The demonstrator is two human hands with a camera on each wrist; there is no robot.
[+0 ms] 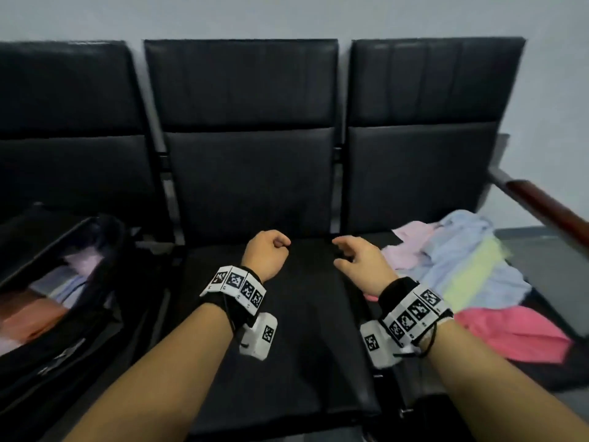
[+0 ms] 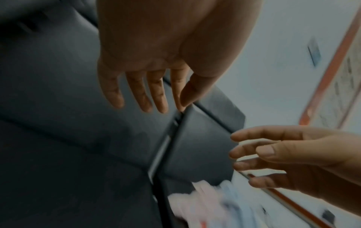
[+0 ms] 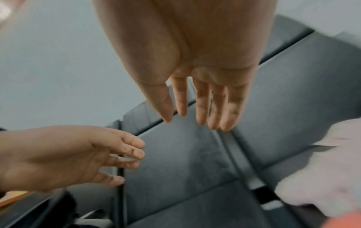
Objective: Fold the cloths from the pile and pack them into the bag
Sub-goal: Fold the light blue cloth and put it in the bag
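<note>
The loose cloth pile (image 1: 462, 266) lies on the right-hand seat: pale pink, light blue, yellow and bright pink pieces, also blurred in the left wrist view (image 2: 205, 203) and the right wrist view (image 3: 322, 169). An open black bag (image 1: 95, 339) stands on the left seat with an orange cloth (image 1: 28, 317) and a lilac one (image 1: 86, 260) inside. My left hand (image 1: 282, 245) (image 2: 148, 95) (image 3: 117, 157) hovers over the middle seat, fingers relaxed, holding nothing. My right hand (image 1: 345, 250) (image 3: 195, 111) (image 2: 273, 157) hovers just left of the pile, also empty with loose fingers.
Three black padded seats stand in a row against a pale wall; the middle seat (image 1: 271, 330) lies under both hands. A wooden armrest (image 1: 548, 205) runs along the right side, behind the pile. Metal frame bars separate the seats.
</note>
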